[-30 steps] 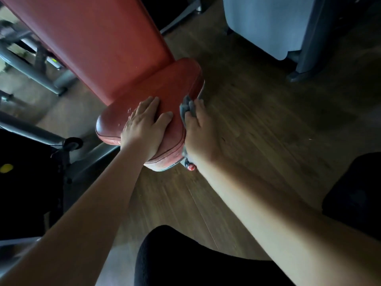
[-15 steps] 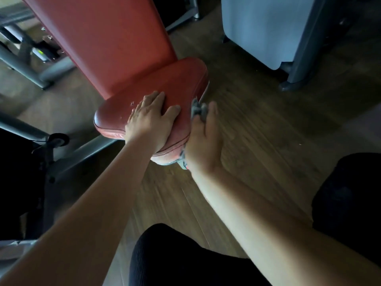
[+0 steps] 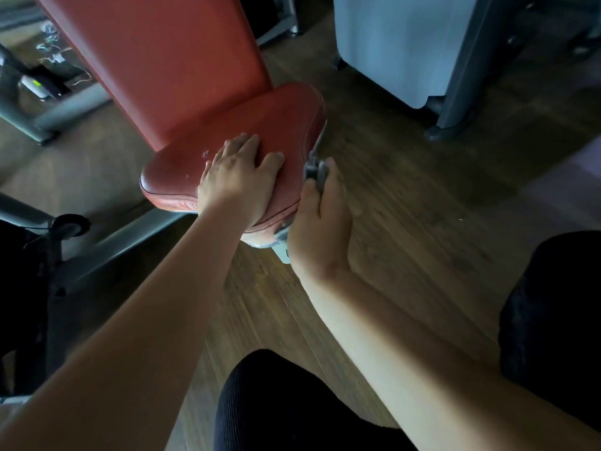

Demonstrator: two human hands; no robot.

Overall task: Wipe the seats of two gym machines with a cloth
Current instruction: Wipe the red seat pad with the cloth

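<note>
A red padded seat (image 3: 286, 125) sits in front of a tall red backrest (image 3: 162, 60) at the upper middle. My left hand (image 3: 237, 177) lies flat on the near part of the seat, fingers straight. My right hand (image 3: 322, 229) is against the seat's right side edge. It pinches a small grey cloth (image 3: 314, 172) between thumb and fingers. The cloth sticks out past the fingertips and touches the seat's rim.
Grey frame tubes (image 3: 123, 242) and a black knob (image 3: 70, 224) run under the seat at the left. A pale blue-grey machine cover (image 3: 390, 43) on a dark post (image 3: 455, 92) stands at the back right. Wooden floor spreads to the right. My black-clad knees (image 3: 292, 405) are at the bottom.
My right hand has slid the cloth a little farther along the seat's right edge, away from me. My left hand stays flat on the seat. The view has shifted slightly.
</note>
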